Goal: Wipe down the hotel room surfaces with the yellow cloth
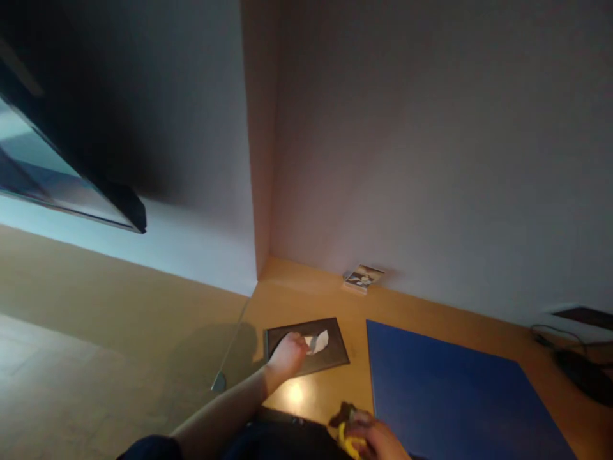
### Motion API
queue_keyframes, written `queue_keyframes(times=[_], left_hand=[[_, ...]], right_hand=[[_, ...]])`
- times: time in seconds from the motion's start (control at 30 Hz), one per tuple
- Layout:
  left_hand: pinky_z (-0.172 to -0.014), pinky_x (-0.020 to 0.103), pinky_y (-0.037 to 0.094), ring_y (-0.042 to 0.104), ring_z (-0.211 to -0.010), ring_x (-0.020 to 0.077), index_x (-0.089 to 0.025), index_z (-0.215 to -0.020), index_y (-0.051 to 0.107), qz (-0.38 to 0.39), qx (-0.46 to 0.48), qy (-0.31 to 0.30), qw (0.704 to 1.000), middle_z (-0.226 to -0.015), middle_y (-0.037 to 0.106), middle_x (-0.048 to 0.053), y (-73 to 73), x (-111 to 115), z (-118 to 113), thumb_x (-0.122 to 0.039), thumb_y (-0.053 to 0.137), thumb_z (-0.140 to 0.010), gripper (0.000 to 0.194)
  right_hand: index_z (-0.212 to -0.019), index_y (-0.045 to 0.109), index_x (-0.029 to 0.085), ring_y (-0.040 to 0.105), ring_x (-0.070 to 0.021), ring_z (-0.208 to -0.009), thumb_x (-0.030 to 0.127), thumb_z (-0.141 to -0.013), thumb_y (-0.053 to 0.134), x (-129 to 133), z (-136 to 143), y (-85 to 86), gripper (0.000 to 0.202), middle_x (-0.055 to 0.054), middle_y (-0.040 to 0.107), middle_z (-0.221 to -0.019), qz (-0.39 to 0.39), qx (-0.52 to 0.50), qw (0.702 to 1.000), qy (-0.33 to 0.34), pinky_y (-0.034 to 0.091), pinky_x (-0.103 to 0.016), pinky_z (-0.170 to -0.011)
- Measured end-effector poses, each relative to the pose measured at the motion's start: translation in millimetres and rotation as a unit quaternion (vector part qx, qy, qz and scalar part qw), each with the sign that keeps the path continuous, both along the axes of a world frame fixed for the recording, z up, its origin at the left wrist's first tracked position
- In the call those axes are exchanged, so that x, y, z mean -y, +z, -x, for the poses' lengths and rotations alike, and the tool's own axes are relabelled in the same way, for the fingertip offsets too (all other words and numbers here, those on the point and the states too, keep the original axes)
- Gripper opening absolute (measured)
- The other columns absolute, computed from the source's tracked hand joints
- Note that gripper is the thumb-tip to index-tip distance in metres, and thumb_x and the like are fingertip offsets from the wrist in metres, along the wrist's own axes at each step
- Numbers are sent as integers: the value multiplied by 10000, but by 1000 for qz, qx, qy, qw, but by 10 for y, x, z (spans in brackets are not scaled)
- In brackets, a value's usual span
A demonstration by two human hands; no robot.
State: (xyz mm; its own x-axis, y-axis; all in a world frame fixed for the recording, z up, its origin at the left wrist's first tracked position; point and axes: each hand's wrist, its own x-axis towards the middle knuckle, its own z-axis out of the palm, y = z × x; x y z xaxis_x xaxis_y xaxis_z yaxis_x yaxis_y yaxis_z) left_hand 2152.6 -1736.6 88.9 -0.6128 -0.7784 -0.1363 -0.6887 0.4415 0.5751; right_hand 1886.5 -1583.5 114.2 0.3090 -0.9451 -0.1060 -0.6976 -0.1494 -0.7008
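My left hand point(288, 355) reaches over a dark brown rectangular mat point(330, 361) on the wooden desk, its fingers closed on a small white piece of paper point(320, 342). Near the desk's front edge, my right hand point(376, 437) is closed around a yellow item point(350, 443) with a dark brown part at its upper end. What exactly the yellow item is cannot be made out. A large blue mat point(445, 390) lies just to the right of that hand.
A small box with a picture on it point(363, 278) stands against the wall. Black cables and a dark rounded object point(582, 375) are at the far right. A wall-mounted screen point(52, 172) juts in at upper left. A cord hangs beside the desk's left edge.
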Motion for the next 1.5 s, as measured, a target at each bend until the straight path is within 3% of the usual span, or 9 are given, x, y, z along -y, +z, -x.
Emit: queue_keyframes(times=[0.2, 0.37, 0.57, 0.83, 0.97, 1.07, 1.23, 1.4, 1.5], left_hand=[[-693, 286, 395, 595, -792, 200, -148, -759, 697, -23, 2, -3, 1000, -792, 669, 61, -52, 628, -101, -347, 683, -817, 208], [-759, 265, 387, 585, -867, 174, -165, -805, 705, -2, -38, -12, 999, -829, 669, 39, -96, 638, -164, -379, 611, -892, 249], [-806, 288, 393, 581, -892, 196, -155, -831, 715, 16, -68, -16, 997, -860, 678, 63, -132, 597, -187, -399, 580, -916, 291], [-763, 285, 389, 570, -844, 193, -171, -790, 708, 3, -93, -22, 995, -806, 668, 53, -132, 624, -223, -487, 618, -855, 335], [-775, 298, 375, 572, -824, 195, -184, -768, 713, -16, -112, 17, 993, -780, 677, 39, -74, 497, -323, -400, 716, -738, 218], [-796, 303, 374, 572, -817, 194, -167, -698, 690, -28, -138, 99, 985, -758, 674, 56, -64, 343, -384, -325, 601, -803, 209], [-625, 271, 341, 523, -653, 165, -139, -611, 608, -80, -163, 220, 959, -651, 590, 48, -51, 107, -381, -395, 484, -833, 361], [-706, 269, 415, 572, -744, 174, -145, -670, 639, -83, -221, 247, 940, -732, 625, 49, 158, -28, -356, -459, 547, -790, 349], [-773, 276, 445, 600, -806, 181, -161, -655, 651, -61, -251, 251, 933, -802, 663, 54, 287, -88, -389, -482, 574, -785, 355]], right_hand=[[-1135, 673, 315, 592, -259, -1042, 210, -891, 507, 315, -1454, 116, 313, -75, 624, -1130, 57, -28, 998, -11, 509, -397, -895], [-1186, 630, 278, 583, -277, -949, 217, -864, 601, 691, -2113, -144, 329, -91, 635, -1070, 135, -169, 976, 19, 518, -390, -785], [-1228, 609, 245, 565, -258, -947, 201, -892, 548, 669, -1505, -284, 345, -103, 602, -1078, 147, -204, 963, -98, 507, -368, -799], [-1174, 657, 192, 569, -243, -901, 178, -926, 403, 885, -87, -428, 355, -135, 607, -1032, 164, -264, 924, -225, 515, -368, -772], [-1231, 636, 198, 478, -393, -1147, 337, -936, 424, 1150, 478, -331, 389, -190, 568, -1266, 220, -297, 864, -343, 453, -622, -875], [-1276, 593, 123, 430, -391, -1261, 442, -953, 416, 1209, 426, -251, 486, -218, 540, -1320, 281, -175, 890, -312, 380, -654, -1011], [-998, 705, 221, 626, -207, -1007, 353, -983, 450, 1068, -295, -258, 288, -77, 688, -1051, 168, 48, 983, -50, 520, -382, -932], [-1239, 644, 209, 372, -342, -1370, 356, -782, 750, 1230, -751, -318, 491, -143, 527, -1400, 172, 9, 985, -17, 325, -596, -1123], [-1168, 696, 298, 205, -376, -1452, 384, -682, 836, 1400, -827, -276, 513, -76, 438, -1500, 130, -32, 990, 39, 161, -672, -1154]])
